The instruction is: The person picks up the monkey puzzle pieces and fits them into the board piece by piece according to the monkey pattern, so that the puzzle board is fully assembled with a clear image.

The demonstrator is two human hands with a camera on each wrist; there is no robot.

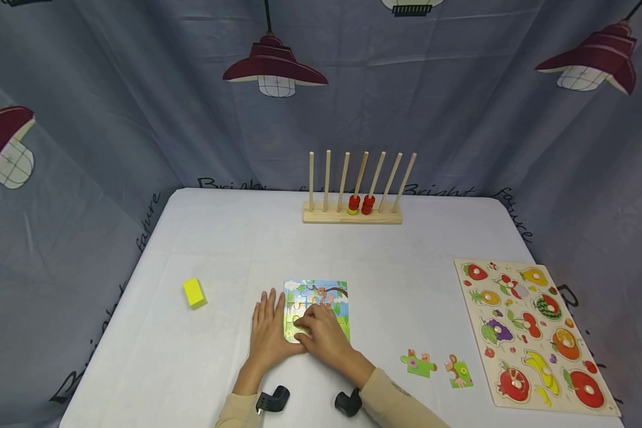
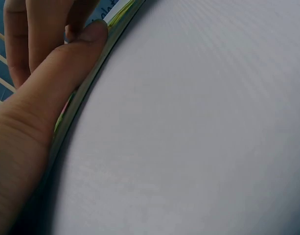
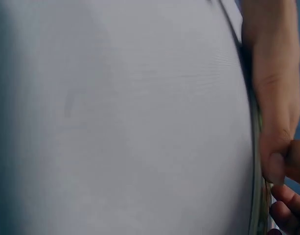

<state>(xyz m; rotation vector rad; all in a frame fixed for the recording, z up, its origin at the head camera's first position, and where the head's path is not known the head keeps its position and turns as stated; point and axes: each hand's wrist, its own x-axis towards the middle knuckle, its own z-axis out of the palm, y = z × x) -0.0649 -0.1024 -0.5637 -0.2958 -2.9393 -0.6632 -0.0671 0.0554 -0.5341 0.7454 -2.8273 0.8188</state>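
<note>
A jigsaw puzzle [image 1: 339,303] with a bright animal picture lies in a shallow frame at the table's front middle. My left hand [image 1: 267,333] lies along its left side with fingers straight; its thumb [image 2: 86,46] rests on the near rim in the left wrist view. Over the puzzle's lower part, my right hand [image 1: 323,334] has its fingers bent, thumb and forefinger pinching a small green puzzle piece [image 1: 304,330] at the lower left, mostly hidden. To the right lie two loose pieces, a green one [image 1: 419,364] and another with a brown animal [image 1: 459,372].
A wooden fruit board [image 1: 513,351] lies at the right edge. A peg stand [image 1: 353,217] with red and yellow beads on two pegs stands at the back. Left of the puzzle sits a yellow block [image 1: 195,293]. White cloth covers the table [image 1: 235,238].
</note>
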